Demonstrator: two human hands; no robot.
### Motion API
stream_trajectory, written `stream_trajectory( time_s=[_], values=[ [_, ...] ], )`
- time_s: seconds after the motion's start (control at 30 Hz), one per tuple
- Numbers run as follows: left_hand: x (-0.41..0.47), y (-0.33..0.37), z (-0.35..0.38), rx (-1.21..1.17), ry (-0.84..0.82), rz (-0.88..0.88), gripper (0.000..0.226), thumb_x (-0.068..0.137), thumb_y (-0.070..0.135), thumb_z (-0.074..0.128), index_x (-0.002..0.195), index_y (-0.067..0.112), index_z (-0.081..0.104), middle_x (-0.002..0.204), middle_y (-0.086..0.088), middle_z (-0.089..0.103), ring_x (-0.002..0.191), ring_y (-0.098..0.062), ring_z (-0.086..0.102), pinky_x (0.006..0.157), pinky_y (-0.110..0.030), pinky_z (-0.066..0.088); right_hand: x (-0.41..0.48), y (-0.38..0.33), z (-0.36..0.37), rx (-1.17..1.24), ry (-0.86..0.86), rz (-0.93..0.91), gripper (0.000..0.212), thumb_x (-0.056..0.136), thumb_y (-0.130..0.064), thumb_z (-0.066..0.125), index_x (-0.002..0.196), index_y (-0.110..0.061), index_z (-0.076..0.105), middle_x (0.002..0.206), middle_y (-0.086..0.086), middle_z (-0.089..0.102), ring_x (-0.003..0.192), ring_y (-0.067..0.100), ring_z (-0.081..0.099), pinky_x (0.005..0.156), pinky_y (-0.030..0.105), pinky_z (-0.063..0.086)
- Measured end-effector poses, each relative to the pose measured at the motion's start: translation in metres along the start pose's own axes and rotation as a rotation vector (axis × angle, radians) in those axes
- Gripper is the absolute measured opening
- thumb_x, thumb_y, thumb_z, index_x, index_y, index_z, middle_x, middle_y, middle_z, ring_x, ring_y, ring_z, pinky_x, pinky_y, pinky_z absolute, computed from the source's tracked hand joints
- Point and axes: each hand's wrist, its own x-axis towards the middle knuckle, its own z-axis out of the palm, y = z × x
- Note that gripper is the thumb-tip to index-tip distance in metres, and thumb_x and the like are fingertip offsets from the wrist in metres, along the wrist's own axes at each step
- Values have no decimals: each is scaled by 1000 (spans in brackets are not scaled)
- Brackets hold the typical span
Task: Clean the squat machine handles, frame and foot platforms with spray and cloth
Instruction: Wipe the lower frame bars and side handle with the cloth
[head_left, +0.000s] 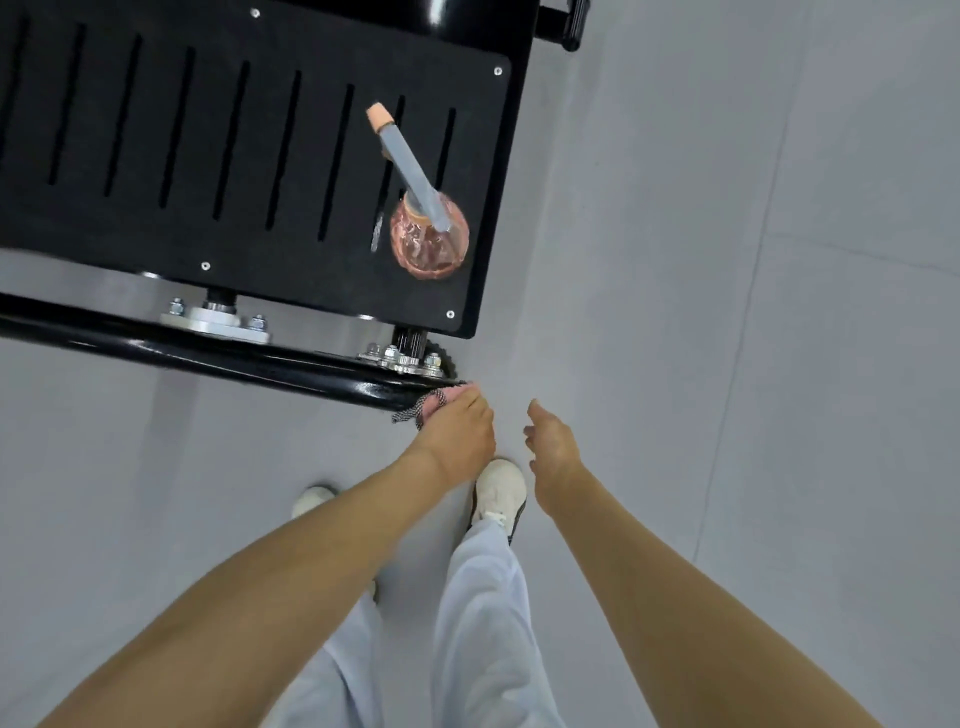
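The black slotted foot platform (156, 218) of the squat machine fills the upper left. A pink spray bottle (430, 240) with a grey trigger head stands upright on its right end. Below the platform runs a glossy black frame tube (234, 358). My left hand (457, 434) holds a checked pink cloth (426, 405) against the tube's right end; most of the cloth is hidden under my fingers. My right hand (550, 447) hangs just to the right of it, fingers loosely relaxed, holding nothing.
Silver bolted mounts (218, 317) (402, 358) join the platform to the tube. A black handle (574, 23) sticks out at the top right. Grey floor (727, 312) surrounds the machine. My white shoes (498, 488) stand close below the tube's end.
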Motion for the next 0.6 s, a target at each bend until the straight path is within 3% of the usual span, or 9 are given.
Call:
stream_trajectory(
  time_s=[0.07,0.2,0.27,0.33,0.4,0.47,0.53,0.6],
  values=[
    [7,-8,-10,20,-54,37,24,86,-1,47,106,4,60,80,-17,49,80,-31,48,84,-41,39,6,2,-8,-45,-27,27,37,100,-31,43,126,-5,53,131,17,55,123,28,51,100,35,38],
    [38,-13,-27,-101,-222,-94,30,92,2,38,116,4,57,111,-13,59,94,-31,57,79,-36,43,11,16,-20,87,-42,82,35,100,-27,43,125,-5,54,121,16,61,115,28,56,97,37,41],
    [47,-17,-31,-160,-343,-112,31,93,3,38,117,5,58,113,-12,60,93,-31,58,87,-40,45,4,21,-11,191,-80,121,32,101,-28,41,123,-10,54,118,14,61,111,25,56,95,35,42],
    [54,-12,-35,-117,-427,-66,31,96,8,38,121,7,57,119,-10,59,104,-32,56,96,-47,41,8,25,-7,134,-76,102,21,100,-29,42,103,-15,58,115,14,63,108,26,59,96,38,44],
    [48,-2,-29,75,-436,50,34,98,18,40,128,9,53,125,-11,56,116,-37,50,102,-54,35,12,22,-2,42,-41,44,22,98,-28,42,82,-20,55,103,12,64,92,27,59,90,39,45],
    [35,6,-26,255,-422,168,37,98,25,43,130,9,51,127,-10,55,123,-38,46,105,-59,29,17,18,0,28,-4,-2,25,98,-26,41,80,-16,56,95,11,59,81,24,51,79,34,40],
    [24,11,-22,323,-418,248,25,96,23,46,112,10,59,103,-11,61,110,-33,54,103,-55,30,20,15,-1,43,20,-24,34,100,-27,38,97,-2,60,92,12,56,82,22,48,77,33,37],
    [17,12,-17,362,-393,299,17,93,16,45,81,8,56,69,-7,52,78,-21,56,92,-47,33,18,12,-1,26,6,-37,41,102,-30,35,111,3,58,92,12,56,84,22,49,77,32,38]
  ],
)
